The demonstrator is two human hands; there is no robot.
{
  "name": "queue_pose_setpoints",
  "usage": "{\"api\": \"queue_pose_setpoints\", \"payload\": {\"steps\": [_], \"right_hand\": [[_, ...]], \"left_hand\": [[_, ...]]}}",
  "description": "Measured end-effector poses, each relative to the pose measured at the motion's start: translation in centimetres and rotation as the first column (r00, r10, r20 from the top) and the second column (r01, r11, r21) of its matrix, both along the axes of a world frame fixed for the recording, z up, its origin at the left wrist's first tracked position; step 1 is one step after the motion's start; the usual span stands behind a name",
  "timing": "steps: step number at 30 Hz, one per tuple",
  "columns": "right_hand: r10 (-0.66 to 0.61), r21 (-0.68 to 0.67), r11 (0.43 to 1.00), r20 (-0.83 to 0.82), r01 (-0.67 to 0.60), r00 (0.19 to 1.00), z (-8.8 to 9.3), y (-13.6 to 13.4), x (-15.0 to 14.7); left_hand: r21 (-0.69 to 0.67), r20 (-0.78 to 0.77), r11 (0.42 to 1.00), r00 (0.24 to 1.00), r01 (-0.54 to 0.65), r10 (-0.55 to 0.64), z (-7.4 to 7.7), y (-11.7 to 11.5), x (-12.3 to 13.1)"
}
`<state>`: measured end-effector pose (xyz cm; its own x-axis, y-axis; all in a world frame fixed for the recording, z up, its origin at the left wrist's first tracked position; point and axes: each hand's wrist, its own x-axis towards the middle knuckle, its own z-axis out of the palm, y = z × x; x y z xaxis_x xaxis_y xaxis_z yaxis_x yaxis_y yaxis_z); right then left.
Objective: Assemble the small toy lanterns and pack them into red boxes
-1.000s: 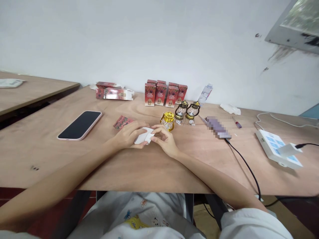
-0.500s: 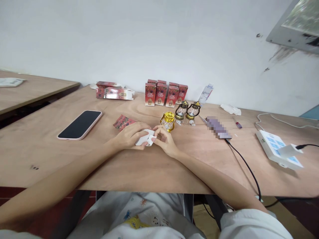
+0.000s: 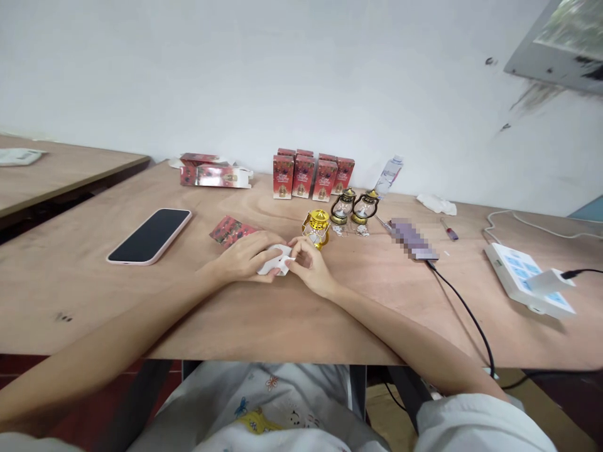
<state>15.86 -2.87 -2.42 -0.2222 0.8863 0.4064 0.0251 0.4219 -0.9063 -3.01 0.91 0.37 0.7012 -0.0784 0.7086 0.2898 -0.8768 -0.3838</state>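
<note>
A red printed carton (image 3: 232, 231) lies tilted under my left hand (image 3: 247, 256), whose fingers wrap round its near end. The white end flaps (image 3: 274, 262) of that carton face me. My right hand (image 3: 308, 266) pinches a white flap between thumb and fingers; part of the carton is hidden by the hands. Just beyond my right hand stands a small gold lantern (image 3: 316, 227). Two bronze-coloured lanterns (image 3: 343, 207) stand behind it to the right, with small white tags at their bases.
Several upright red cartons (image 3: 304, 179) stand near the wall, with flattened or open cartons (image 3: 215, 176) to their left. A phone (image 3: 151, 236) lies left. On the right are a cabled phone (image 3: 414, 238), a screwdriver (image 3: 450, 230), a power strip (image 3: 526, 279) and a clear bottle (image 3: 390, 176).
The carton's far end has shifted slightly left. The white flap in my right fingers has moved a little; both hands keep nearly the same place.
</note>
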Motion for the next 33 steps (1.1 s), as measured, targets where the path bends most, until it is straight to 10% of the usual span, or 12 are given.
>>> {"api": "queue_pose_setpoints", "payload": {"steps": [24, 33], "right_hand": [[-0.023, -0.102, 0.995, -0.138, 0.009, 0.99, -0.4, 0.0, -0.1], [0.325, -0.197, 0.909, -0.214, -0.367, 0.921, 0.5, 0.0, 0.1]], "left_hand": [[-0.042, 0.066, 0.996, 0.995, 0.081, -0.078, -0.2, -0.3, 0.0], [-0.007, 0.127, 0.976, 0.968, 0.219, -0.217, -1.0, -0.1, 0.3]]}}
